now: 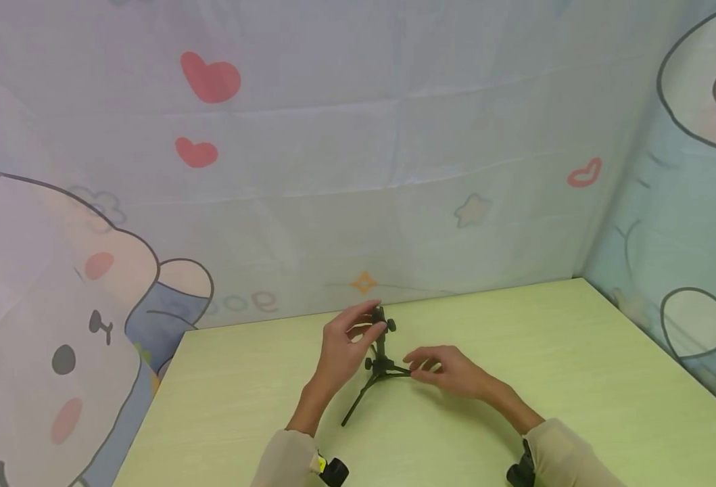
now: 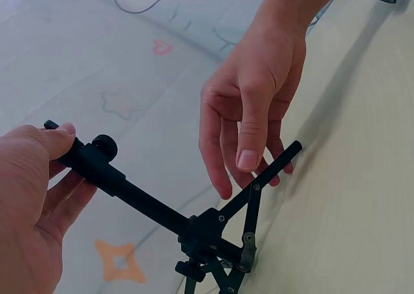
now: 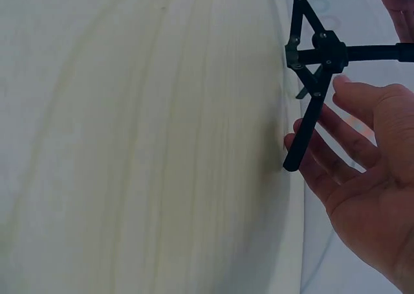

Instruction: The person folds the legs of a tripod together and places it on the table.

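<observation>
A small black tripod stand (image 1: 381, 366) has its legs spread over the table, with an upright post and side knobs. My left hand (image 1: 341, 348) pinches the top of the post between thumb and fingers, just beside the upper knob (image 2: 104, 147). On the other side, my right hand (image 1: 453, 373) is at one spread leg (image 3: 304, 135), its fingers loosely bent behind the leg. The right thumb (image 2: 249, 138) stands apart from that leg in the left wrist view. Another leg (image 1: 358, 404) points toward me.
The pale yellow-green table (image 1: 516, 338) ends at a printed cloth backdrop (image 1: 309, 223) behind the tripod. More printed cloth hangs at the left and right sides. Each wrist carries a small black camera (image 1: 335, 472) near its beige sleeve (image 1: 286, 460).
</observation>
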Tool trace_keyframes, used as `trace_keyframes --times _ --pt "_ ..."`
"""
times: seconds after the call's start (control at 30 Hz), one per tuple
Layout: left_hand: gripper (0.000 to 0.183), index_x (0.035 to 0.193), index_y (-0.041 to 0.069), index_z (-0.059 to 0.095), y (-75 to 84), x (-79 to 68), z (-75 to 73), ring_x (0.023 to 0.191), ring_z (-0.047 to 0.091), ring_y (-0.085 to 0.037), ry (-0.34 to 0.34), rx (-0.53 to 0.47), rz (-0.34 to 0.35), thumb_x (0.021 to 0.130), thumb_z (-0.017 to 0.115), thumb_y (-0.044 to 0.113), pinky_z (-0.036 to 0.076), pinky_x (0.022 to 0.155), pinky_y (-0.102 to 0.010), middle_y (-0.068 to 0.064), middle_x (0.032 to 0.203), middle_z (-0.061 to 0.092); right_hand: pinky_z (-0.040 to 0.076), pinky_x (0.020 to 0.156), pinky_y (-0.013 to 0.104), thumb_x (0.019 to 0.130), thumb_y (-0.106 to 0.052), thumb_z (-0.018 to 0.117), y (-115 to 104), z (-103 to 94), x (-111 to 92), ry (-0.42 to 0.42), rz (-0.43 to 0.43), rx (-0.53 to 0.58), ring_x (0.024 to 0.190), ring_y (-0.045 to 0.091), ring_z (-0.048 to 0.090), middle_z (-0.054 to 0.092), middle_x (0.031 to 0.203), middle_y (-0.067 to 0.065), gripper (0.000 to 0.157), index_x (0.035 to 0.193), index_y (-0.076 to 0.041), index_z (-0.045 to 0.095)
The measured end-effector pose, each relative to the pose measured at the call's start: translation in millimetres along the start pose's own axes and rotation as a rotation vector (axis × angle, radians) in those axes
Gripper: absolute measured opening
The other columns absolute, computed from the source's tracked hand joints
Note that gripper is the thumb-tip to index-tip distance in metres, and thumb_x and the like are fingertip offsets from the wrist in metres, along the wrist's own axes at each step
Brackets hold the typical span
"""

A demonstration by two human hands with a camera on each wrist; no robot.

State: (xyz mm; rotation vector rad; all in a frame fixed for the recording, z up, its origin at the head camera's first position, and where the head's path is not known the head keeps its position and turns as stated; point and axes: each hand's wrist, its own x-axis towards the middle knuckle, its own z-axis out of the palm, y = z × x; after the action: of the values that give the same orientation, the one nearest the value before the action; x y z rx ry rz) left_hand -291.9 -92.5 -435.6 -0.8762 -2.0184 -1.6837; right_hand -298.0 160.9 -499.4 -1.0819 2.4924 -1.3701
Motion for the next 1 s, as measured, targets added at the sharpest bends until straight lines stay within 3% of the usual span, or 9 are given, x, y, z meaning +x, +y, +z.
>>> trace_keyframes --times 0.33,0.7,1.0 --pt "0.036 0.130 0.008 0.071 2.8 1.1 -0.1 0.106 0.071 -0.027 0.010 0.006 -0.012 0.095 0.076 0.004 0.060 0.088 -0.035 -0.010 0.117 0.071 0.060 0.074 0.029 0.098 -0.005 0.071 1 8.2 9 0.071 -0.157 -0.103 0.087 0.016 0.072 0.077 0.102 0.010 0.013 0.110 0.000 0.076" --pt "0.035 0.129 0.007 0.072 5.3 0.1 1.8 0.104 0.072 -0.031 0.032 0.027 0.014 0.095 0.076 0.003 0.061 0.086 -0.036 -0.012 0.114 0.073 0.057 0.067 0.026 0.093 -0.005 0.077 -6 21.3 19 0.153 -0.086 -0.239 0.075 0.008 0.067 0.074 0.089 -0.002 0.006 0.099 -0.004 0.079" --pt "0.033 0.127 0.007 0.073 5.6 1.9 1.4 0.102 0.073 -0.027 0.032 0.047 0.009 0.095 0.077 0.005 0.061 0.084 -0.034 -0.010 0.114 0.073 0.052 0.058 0.029 0.094 -0.009 0.076 -22 30.1 22 0.217 0.069 -0.413 0.075 0.009 0.064 0.070 0.088 -0.009 0.004 0.094 -0.012 0.080"
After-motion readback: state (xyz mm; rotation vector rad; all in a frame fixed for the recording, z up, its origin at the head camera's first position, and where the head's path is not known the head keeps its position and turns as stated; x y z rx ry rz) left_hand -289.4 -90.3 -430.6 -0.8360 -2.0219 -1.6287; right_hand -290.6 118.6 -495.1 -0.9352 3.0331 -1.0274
